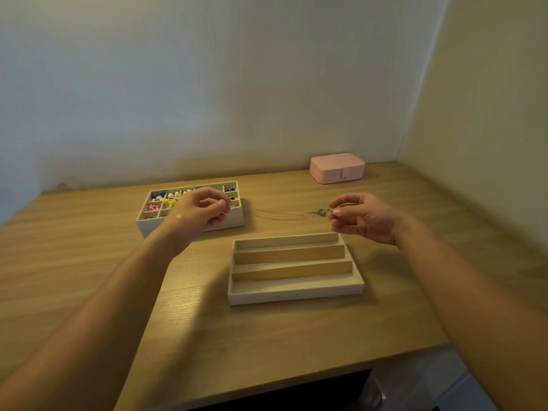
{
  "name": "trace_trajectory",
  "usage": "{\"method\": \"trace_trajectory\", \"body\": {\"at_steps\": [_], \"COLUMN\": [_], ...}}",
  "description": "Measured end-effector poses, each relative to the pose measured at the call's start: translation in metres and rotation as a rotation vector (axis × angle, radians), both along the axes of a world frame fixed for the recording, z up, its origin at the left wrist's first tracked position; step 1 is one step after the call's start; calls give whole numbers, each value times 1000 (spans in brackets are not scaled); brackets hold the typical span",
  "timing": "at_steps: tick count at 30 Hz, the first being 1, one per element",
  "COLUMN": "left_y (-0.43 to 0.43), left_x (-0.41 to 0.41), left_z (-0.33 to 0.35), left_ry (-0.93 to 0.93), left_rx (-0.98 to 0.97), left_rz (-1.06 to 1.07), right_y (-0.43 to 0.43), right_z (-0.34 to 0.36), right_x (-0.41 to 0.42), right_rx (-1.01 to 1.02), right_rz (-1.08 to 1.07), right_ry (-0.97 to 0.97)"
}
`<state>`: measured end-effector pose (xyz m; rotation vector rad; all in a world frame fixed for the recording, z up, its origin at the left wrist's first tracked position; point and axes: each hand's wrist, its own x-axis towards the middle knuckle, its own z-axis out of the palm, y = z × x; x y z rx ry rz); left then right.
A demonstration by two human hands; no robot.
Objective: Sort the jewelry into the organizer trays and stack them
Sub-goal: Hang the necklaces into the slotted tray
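Note:
A thin chain necklace [281, 216] is stretched in the air between my two hands, with a small silvery pendant [319, 213] near its right end. My left hand [198, 213] pinches the left end between thumb and forefinger. My right hand [363, 218] pinches the end by the pendant. Below the chain lies a white tray with three long slots [296, 295], nothing in it. Behind my left hand stands a white tray of small compartments [142, 222] holding colourful earrings [161, 201]; my hand hides part of it.
A shut pink jewelry box [337, 167] sits at the back right by the wall. The wooden desk [89, 262] meets walls at the back and on the right. Its front edge drops off at the lower right.

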<state>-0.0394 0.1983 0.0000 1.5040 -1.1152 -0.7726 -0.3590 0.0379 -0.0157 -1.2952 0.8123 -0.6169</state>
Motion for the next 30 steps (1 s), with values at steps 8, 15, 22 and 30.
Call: {"method": "trace_trajectory", "body": {"at_steps": [8, 15, 22, 30], "left_y": [1, -4, -14, -26], "left_x": [-3, -9, -5, -20], "left_z": [0, -10, -21, -20], "left_ry": [104, -134, -413, -981], "left_rx": [26, 155, 212, 197], "left_rz": [-2, 113, 110, -15], "right_y": [-2, 0, 1, 3], "right_z": [1, 1, 0, -6], "right_x": [-3, 4, 17, 38], "right_rx": [-109, -173, -301, -532], "right_rz": [-27, -13, -54, -95], "right_ry": [252, 479, 696, 917]}}
